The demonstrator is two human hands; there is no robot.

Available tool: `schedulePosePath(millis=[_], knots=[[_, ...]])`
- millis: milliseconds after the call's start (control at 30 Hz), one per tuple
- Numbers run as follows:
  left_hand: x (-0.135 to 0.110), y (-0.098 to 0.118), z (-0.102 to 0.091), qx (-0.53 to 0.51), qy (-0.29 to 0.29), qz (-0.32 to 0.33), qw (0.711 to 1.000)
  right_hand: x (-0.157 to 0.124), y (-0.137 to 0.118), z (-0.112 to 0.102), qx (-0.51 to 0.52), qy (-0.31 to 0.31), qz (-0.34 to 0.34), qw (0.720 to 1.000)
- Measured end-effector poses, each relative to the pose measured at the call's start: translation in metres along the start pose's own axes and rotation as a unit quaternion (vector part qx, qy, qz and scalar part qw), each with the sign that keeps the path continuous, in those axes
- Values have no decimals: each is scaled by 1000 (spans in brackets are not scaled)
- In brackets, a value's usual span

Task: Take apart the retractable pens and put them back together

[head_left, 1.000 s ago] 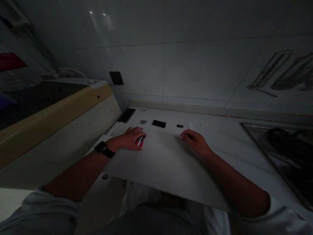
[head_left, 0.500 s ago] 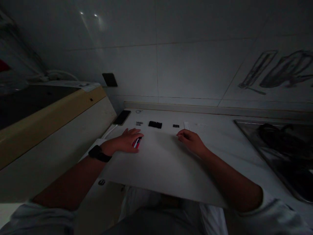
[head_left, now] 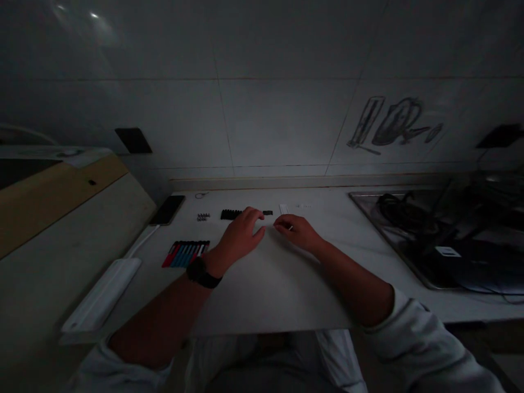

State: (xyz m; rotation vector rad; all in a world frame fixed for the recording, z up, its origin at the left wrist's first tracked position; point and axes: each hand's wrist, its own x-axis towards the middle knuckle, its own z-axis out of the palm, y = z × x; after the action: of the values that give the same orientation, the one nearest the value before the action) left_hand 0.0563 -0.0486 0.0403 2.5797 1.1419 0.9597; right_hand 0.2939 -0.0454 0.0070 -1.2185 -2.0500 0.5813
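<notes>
My left hand (head_left: 244, 233) hovers over the white counter with thumb and fingers apart, holding nothing. Facing it, my right hand (head_left: 301, 233) is closed in a pinch; a tiny pale bit shows at its fingers, too small to name. Behind the hands lie a row of black ribbed pieces (head_left: 230, 214), partly covered by my left hand, a small dark flat piece (head_left: 267, 213) and some thin white sticks (head_left: 283, 208). Several small metal coils (head_left: 203, 216) sit to the left. Beside my left wrist is a row of red, blue and black pen-like tubes (head_left: 185, 254).
A phone (head_left: 171, 210) with a white cable lies at the back left, near a white power strip (head_left: 104, 295). Tiny clear pieces (head_left: 303, 206) lie at the back. A metal-rimmed stove (head_left: 379, 226) with dark cables and objects stands right. A tiled wall (head_left: 282, 125) closes the back.
My left hand has left the pen-like tubes and moved right, close to my right hand, uncovering the row. The view has turned right. My right hand stays pinched.
</notes>
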Motion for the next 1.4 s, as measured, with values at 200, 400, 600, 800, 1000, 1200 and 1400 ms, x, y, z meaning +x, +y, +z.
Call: schedulePosePath(millis=[200,400,600,800,1000,1200,1400], knots=[[-19,-30,16,37,-88,21,995,-5,1,-2,-170,-67,-23,983],[-22,-35,11,66,-138,18,988,-6,-1,1,-200,-122,-67,970],[-24,-33,12,77,-163,25,983,-6,-1,2,-214,-138,-80,964],[-25,-43,17,76,-175,30,981,-5,2,4,-209,-131,-90,965],[-24,-41,16,73,-185,17,980,-5,6,6,-196,-129,-104,967],[-23,-42,18,72,-188,9,979,-5,8,6,-198,-130,-98,967],[-25,-44,21,72,-180,15,981,-5,8,6,-196,-129,-93,968]])
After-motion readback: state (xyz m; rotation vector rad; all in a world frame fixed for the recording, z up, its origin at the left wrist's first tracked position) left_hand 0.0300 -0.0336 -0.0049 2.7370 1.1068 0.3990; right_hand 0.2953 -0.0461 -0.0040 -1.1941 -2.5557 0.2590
